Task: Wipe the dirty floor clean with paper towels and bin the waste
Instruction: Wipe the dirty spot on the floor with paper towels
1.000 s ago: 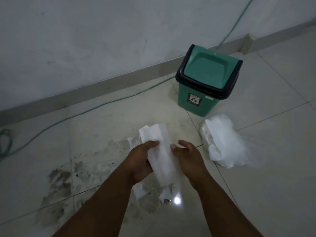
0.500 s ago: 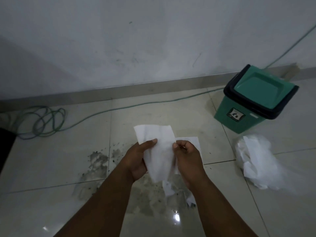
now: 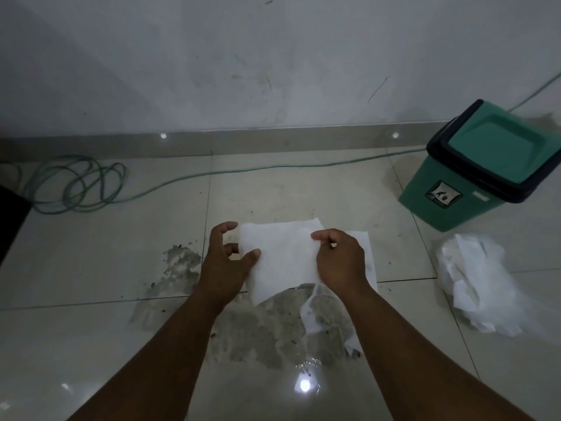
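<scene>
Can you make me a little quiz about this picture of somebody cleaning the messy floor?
1. True or false: the green bin stands to the left of the hands.
2. What are both hands holding? A) a sponge B) a paper towel C) a broom
3. What lies coiled on the floor by the wall?

Key:
1. False, it stands on the right.
2. B: the left hand and right hand hold the paper towel over the dirty patch.
3. The green cable.
</scene>
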A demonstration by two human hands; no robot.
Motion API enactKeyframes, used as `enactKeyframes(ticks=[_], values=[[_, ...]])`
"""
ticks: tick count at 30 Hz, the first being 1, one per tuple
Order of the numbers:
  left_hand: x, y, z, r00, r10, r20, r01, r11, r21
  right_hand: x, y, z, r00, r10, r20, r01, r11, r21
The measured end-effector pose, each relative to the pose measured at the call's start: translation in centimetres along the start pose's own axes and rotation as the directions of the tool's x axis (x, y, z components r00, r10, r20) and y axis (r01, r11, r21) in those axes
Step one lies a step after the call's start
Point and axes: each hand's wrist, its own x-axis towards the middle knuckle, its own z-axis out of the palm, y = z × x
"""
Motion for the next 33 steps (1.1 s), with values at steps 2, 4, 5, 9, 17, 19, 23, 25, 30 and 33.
enactKeyframes(ticks=[2,4,5,9,17,19,23,25,30,33], values=[[0.5,-1.5,0.1,0.994,0.095,-0.044,-0.089,0.988,0.126,0.2,0.8,1.0,0.999,-0.030,0.019,0.031,0.998,-0.059],[1.1,-2.7,0.4,0.985,0.156,-0.070,-0.138,0.967,0.216,0.5,1.9,2.1,0.997,-0.068,0.040,0.072,0.988,-0.135],[1.5,-3.3,0.7,0.984,0.161,-0.072,-0.138,0.958,0.252,0.7,2.4,2.6,0.995,-0.087,0.049,0.094,0.981,-0.171],[2.7,-5.3,1.3,0.982,0.189,-0.003,-0.164,0.859,0.485,1.5,4.8,4.8,0.982,-0.160,0.097,0.182,0.939,-0.293],[4.4,-8.6,2.2,0.950,0.220,0.220,-0.310,0.624,0.717,2.7,9.4,7.3,0.970,-0.221,0.105,0.244,0.900,-0.361],[4.5,-9.3,2.7,0.952,0.213,0.222,-0.302,0.522,0.797,3.1,10.2,7.5,0.966,-0.223,0.131,0.258,0.871,-0.418],[4.2,-9.7,4.0,0.935,0.311,0.169,-0.311,0.492,0.813,3.4,10.8,7.7,0.966,-0.257,0.011,0.226,0.826,-0.516],[4.1,-10.0,4.8,0.888,0.401,0.227,-0.409,0.461,0.788,3.1,10.8,7.9,0.943,-0.325,-0.064,0.239,0.801,-0.549],[4.1,-11.3,5.7,0.816,0.375,0.439,-0.568,0.384,0.728,2.0,12.7,8.6,0.880,-0.365,0.303,0.468,0.562,-0.682],[4.1,-12.6,5.5,0.813,0.198,0.547,-0.582,0.297,0.757,1.7,14.1,9.3,0.862,-0.245,0.443,0.504,0.493,-0.709]])
